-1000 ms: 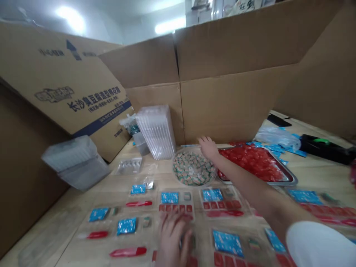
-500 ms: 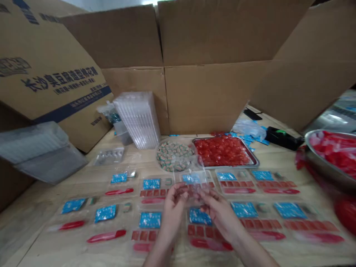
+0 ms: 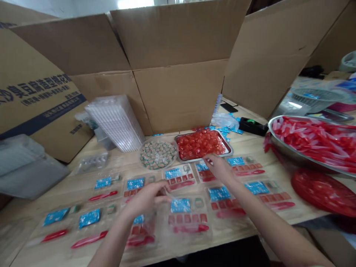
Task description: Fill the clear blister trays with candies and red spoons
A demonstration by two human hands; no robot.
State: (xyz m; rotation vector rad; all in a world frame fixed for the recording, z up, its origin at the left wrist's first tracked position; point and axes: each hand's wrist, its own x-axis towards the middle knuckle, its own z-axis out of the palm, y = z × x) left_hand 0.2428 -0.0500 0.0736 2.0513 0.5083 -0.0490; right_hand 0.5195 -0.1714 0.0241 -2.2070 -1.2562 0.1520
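Note:
My left hand (image 3: pixel 152 194) is over the middle of the table, low above the clear plastic trays. Its thumb and fingers are apart, and I see nothing held. Right of it lies a filled clear tray (image 3: pixel 181 178) with a blue printed packet (image 3: pixel 172 173), small red-brown pieces and a red plastic knife (image 3: pixel 185 184). My right hand (image 3: pixel 218 167) reaches forward to the front edge of a metal tray (image 3: pixel 191 160) heaped with red wrapped pieces (image 3: pixel 198 144). Its fingertips are pinched together; what they hold, if anything, is too small to make out.
A round clear tub (image 3: pixel 158 154) holds small wrapped pieces. Behind it stands stacked clear plastic (image 3: pixel 115 122). A large metal bowl (image 3: pixel 280 142) of red knives and a tape dispenser (image 3: pixel 253 127) are on the right. Cardboard (image 3: pixel 180 96) walls the back; several filled trays line the front.
My hands have parted: the left has moved left, the right forward towards the red pieces. The clear plastic piece between them is no longer held up. The view has turned right.

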